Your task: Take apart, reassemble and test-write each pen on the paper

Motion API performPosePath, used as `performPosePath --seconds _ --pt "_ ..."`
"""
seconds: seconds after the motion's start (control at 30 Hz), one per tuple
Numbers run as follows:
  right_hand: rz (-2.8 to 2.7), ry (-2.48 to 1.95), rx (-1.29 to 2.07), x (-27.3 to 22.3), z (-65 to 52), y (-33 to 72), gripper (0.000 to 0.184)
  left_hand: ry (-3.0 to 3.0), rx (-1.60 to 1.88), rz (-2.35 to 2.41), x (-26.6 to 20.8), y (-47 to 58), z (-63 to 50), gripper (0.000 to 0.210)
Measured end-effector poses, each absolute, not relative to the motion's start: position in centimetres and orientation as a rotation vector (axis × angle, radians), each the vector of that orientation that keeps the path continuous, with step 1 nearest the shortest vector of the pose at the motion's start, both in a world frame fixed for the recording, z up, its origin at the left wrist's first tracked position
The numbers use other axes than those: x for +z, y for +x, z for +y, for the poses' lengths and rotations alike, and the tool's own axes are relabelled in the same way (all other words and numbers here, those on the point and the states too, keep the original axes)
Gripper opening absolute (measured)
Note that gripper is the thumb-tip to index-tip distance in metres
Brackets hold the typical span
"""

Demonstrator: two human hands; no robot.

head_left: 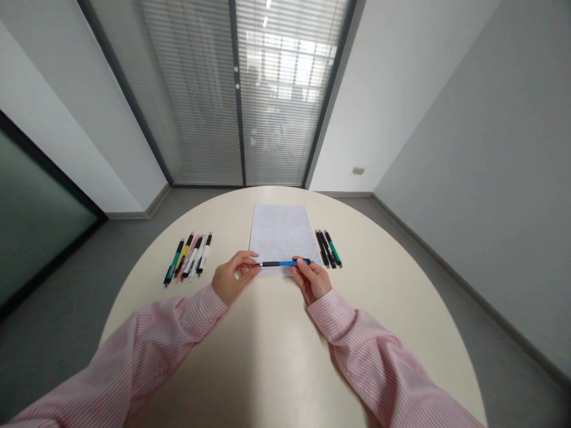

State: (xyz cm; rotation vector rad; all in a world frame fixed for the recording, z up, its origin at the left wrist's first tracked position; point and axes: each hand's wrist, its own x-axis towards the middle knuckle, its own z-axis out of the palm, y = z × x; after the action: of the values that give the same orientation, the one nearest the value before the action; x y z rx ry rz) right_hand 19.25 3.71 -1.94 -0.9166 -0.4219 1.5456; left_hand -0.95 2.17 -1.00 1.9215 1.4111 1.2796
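A blue-and-black pen (285, 263) lies crosswise in my fingers, above the near edge of a lined sheet of paper (282, 232). My right hand (316, 280) is closed in a pinch on its blue end; my left hand (232, 278) is loosely curled, thumb and fingertips pinching its metal tip. Left of the paper sits a cluster of pens (191, 258) in green, yellow, pink and white, with black parts. Just right of the paper are three pens (328, 249), black and green. Beneath the paper is a round cream table (276, 356); beyond it, glass panels with blinds (200, 119).
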Motion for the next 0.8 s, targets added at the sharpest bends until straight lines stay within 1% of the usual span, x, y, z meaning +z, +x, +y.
performPosePath --seconds 0.1,0.3,0.43,0.6,0.8 --pt "-0.412 -0.918 1.539 -1.89 3.72 19.19 0.026 1.942 1.265 1.419 -0.98 -1.00 2.15 0.015" --pt "-0.392 -0.925 1.536 -1.71 3.69 19.09 0.026 1.863 1.194 1.435 -0.74 -1.22 2.08 0.021" --pt "-0.382 -0.925 1.535 -1.70 3.63 19.16 0.023 1.776 1.266 1.393 -0.85 -1.20 2.24 0.019" --pt "-0.387 -0.920 1.538 -1.83 3.55 19.29 0.021 1.510 1.418 1.202 -1.10 -0.82 2.60 0.019" --pt "-0.378 -0.929 1.555 -1.66 3.54 19.44 0.021 1.356 1.400 1.197 -0.89 -0.74 2.77 0.024"
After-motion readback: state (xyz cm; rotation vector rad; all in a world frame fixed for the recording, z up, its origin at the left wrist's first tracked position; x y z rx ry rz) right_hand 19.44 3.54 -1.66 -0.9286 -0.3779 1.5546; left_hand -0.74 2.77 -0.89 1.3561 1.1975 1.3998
